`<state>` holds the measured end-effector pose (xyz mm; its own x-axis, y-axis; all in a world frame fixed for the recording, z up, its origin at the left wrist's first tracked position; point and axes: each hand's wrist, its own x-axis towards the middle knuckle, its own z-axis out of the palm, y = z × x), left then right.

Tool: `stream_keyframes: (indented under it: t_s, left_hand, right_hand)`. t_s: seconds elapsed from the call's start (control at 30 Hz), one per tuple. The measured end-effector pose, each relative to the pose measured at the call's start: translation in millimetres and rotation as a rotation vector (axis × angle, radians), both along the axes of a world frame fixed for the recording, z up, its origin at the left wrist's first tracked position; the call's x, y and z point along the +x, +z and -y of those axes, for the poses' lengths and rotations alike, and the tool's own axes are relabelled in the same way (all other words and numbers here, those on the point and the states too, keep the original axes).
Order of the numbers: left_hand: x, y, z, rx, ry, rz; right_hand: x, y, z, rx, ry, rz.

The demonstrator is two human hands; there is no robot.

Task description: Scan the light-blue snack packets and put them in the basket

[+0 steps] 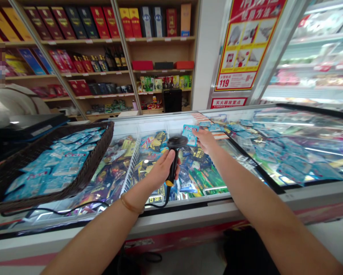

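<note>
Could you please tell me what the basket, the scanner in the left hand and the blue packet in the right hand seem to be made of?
Basket: dark brown wicker or plastic imitation; woven strands show, but not which.
Scanner: probably hard plastic, given its smooth, slightly glossy black body.
Blue packet: perhaps plastic film or coated paper, looking flat and thin; its finish is unclear.

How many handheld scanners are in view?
1: the black scanner, gripped in the left hand over the display case, left of the blue packet in the right hand. Others could be hidden behind the wicker basket.
</note>
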<state>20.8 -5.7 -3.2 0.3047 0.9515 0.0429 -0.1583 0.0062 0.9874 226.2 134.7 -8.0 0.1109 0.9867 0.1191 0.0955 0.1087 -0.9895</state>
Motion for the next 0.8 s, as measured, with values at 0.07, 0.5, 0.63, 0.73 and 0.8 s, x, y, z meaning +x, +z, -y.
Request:
stream_keyframes:
  t_s: [0.07, 0.5, 0.63, 0.73, 0.8]
  left_hand:
    - [2, -1.5, 1, 0.023, -0.049, -0.017]
    - [9, -7.8, 2, 0.116, -0.092, -0.055]
    - [10, -10.1, 2, 0.106, -0.092, -0.057]
    - [10, -11.3, 1, 0.088, -0.083, -0.042]
    - [10, -10.5, 2, 0.079, -0.077, -0.032]
  right_hand:
    - [-3, 5, 5, -0.023, 0.056, -0.172]
    - [-5, 17, 13, 0.011, 0.092, -0.34]
    - [-7, 20, 15, 0.024, 0.094, -0.387]
    - [-7, 19, 14, 0.034, 0.081, -0.407]
    - [-7, 19, 14, 0.03, 0.078, -0.394]
